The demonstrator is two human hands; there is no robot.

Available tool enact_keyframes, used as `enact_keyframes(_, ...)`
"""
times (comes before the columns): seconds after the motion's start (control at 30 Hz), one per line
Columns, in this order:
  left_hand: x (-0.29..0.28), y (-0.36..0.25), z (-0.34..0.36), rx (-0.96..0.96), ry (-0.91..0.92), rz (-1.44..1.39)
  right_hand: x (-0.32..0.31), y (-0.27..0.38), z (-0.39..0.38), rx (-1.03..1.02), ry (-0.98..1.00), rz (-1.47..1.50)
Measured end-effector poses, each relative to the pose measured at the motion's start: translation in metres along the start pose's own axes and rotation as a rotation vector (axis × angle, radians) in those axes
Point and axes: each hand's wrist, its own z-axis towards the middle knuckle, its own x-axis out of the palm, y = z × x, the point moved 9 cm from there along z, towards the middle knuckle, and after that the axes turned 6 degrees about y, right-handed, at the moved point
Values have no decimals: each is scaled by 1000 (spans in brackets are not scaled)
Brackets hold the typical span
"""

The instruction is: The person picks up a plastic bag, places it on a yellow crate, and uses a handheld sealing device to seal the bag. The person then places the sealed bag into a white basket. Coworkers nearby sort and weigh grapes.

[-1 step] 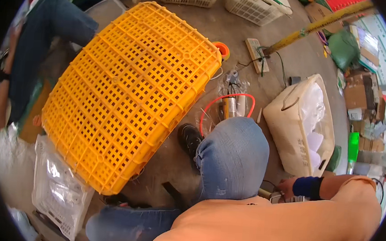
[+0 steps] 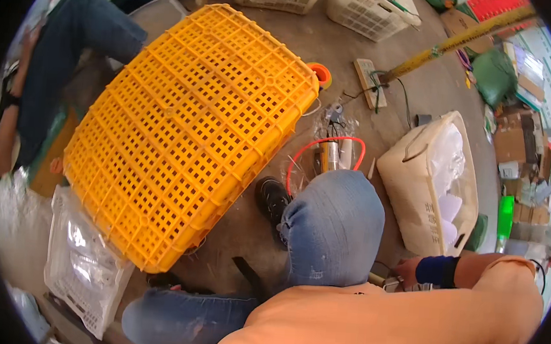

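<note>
Low on the right, my right hand point(image 2: 405, 270) reaches down beside my knee, with a dark blue band on its wrist. It is at a small metal-looking object point(image 2: 394, 285) partly covered by the hand and my shirt; I cannot make out its kind or how the fingers lie. My left hand is out of view. A large yellow plastic crate point(image 2: 189, 134) with a gridded face fills the left-centre, apart from my right hand. Just ahead of my knee, a red hose loop point(image 2: 319, 138) surrounds a metallic cylinder point(image 2: 330, 155) among clear plastic wrapping.
A cream bin point(image 2: 409, 181) holding white plastic stands at right. Orange tape point(image 2: 320, 75) touches the crate's far corner. A yellow pole point(image 2: 450, 47) slants by a wooden block point(image 2: 370, 83). White baskets point(image 2: 369, 14) line the back. Another person's leg point(image 2: 73, 55) is at left.
The view has shifted slightly, so the yellow crate and the far things sit a little further right. My right hand stays at about the same spot, low on the right.
</note>
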Motion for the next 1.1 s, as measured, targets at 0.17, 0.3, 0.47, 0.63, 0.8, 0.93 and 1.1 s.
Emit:
enact_keyframes(0.17,22,20,-17,163,-38,-196,8,-13,27,-175,84,-111)
enact_keyframes(0.3,45,30,-36,328,-38,-345,2,-23,33,-217,242,21)
enact_keyframes(0.47,61,28,-77,574,-63,-547,-79,-5,-7,-186,292,75)
enact_keyframes(0.63,62,3,-93,762,-13,-647,-209,39,-35,-169,75,-5)
enact_keyframes(0.8,54,-36,-102,914,39,-662,-272,58,-47,-160,-111,-31)
enact_keyframes(0.93,33,-69,-111,1009,10,-583,-290,54,-42,-173,-202,16)
enact_keyframes(1.1,16,-100,-94,987,-39,-449,-309,24,-21,-177,-333,210)
